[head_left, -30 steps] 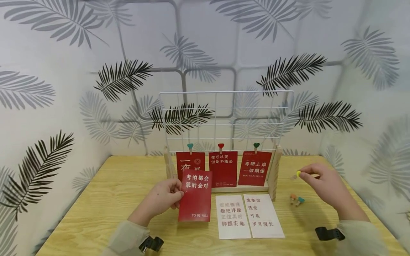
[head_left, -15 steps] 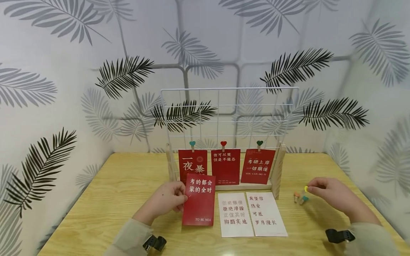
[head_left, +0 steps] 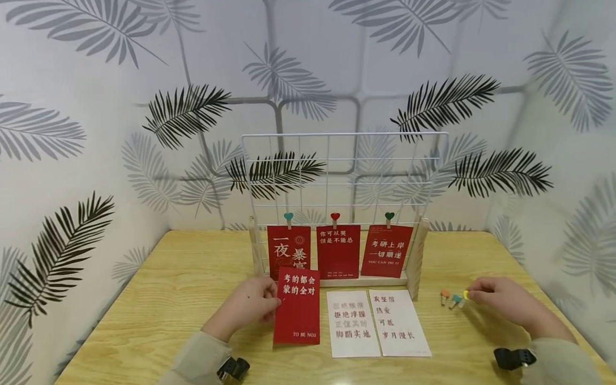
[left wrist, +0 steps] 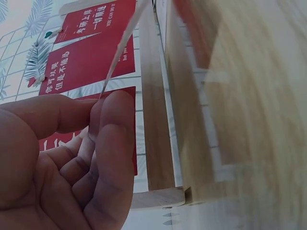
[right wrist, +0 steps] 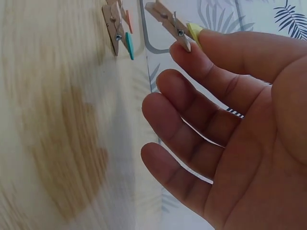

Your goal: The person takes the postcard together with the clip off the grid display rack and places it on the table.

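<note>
My left hand [head_left: 255, 305] pinches a red card [head_left: 297, 315] with white characters by its left edge, thumb against the bent fingers. The held card shows nearly edge-on in the left wrist view and overlaps the foot of a hung red card [head_left: 289, 248]. On the right, my right hand [head_left: 505, 302] pinches a small wooden clothespin [right wrist: 177, 28] with a yellow head between thumb and index finger; the other fingers are spread and slightly bent. Just left of that hand, an orange-headed clothespin [head_left: 445, 297] and a teal-headed clothespin [head_left: 455, 301] lie on the table.
A white wire grid rack [head_left: 344, 183] on wooden feet stands at the back. Two more red cards, a middle one [head_left: 338, 256] and a right one [head_left: 387, 251], hang there from heart-topped clothespins. Two white cards, left [head_left: 353, 345] and right [head_left: 401, 321], lie before it on the wooden table [head_left: 192, 267].
My right hand has come down with the yellow-headed clothespin, from right of the rack to beside the two loose clothespins. The left hand and its red card have dropped slightly.
</note>
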The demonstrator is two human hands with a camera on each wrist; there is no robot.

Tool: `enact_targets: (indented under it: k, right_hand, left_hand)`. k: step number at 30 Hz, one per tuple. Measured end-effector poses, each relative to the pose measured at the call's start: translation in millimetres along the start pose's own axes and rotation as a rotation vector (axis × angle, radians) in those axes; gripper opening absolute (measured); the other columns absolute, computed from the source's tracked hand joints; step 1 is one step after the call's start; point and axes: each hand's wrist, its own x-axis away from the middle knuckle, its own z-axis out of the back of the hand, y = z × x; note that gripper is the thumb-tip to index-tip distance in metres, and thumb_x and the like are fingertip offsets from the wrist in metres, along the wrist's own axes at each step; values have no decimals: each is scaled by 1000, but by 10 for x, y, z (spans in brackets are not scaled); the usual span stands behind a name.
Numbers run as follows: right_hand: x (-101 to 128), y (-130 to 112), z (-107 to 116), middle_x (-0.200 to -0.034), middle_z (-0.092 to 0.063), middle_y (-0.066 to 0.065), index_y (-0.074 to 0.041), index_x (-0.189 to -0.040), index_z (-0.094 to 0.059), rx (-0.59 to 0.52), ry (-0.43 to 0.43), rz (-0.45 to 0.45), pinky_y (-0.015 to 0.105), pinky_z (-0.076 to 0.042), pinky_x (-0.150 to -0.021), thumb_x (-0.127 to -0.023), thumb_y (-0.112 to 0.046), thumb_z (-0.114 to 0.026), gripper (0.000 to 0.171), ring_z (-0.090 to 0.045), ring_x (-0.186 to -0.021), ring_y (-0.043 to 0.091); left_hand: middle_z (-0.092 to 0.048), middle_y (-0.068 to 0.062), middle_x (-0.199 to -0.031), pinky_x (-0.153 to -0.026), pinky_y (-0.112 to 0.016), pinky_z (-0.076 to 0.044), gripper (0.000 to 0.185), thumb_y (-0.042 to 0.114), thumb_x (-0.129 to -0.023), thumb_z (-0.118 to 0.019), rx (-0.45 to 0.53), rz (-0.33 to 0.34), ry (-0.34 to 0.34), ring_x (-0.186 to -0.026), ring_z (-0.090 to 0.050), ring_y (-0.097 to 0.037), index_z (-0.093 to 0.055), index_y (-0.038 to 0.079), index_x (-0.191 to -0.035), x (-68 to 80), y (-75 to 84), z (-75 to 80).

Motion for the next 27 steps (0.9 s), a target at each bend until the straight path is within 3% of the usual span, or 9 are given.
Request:
enact_targets:
  k: [9, 18, 27]
  right_hand:
    - [-20, 52, -48, -98, -67, 2, -9, -105, -72, 49, 5, -20, 38, -45, -74, -100, -28, -64, 21, -55, -87, 19]
    - [-27, 39, -87, -98, -68, 2, -7, -104, -72, 85, -19, -48, 41, -47, -76, -100, -23, -63, 19, -57, -88, 18]
    - [-55, 70, -100, -93, -68, 1, -9, -99, -74, 136, -9, -51, 41, -46, -74, -99, -20, -63, 15, -56, -84, 17]
  left_hand:
    - [-64, -4, -70, -56, -34, -55, 9, 6, -94, -67, 29, 14, -35, -60, -66, -19, -58, 4, -95, -10, 11, -22]
    - [-65, -6, -73, -57, -36, -55, 21, 7, -94, -67, 85, 54, -56, -60, -66, -22, -55, 3, -111, -17, -25, -78]
    - [-66, -9, -73, -55, -36, -55, 25, 7, -93, -66, 129, 112, -95, -59, -66, -23, -51, 1, -112, -15, -44, -123]
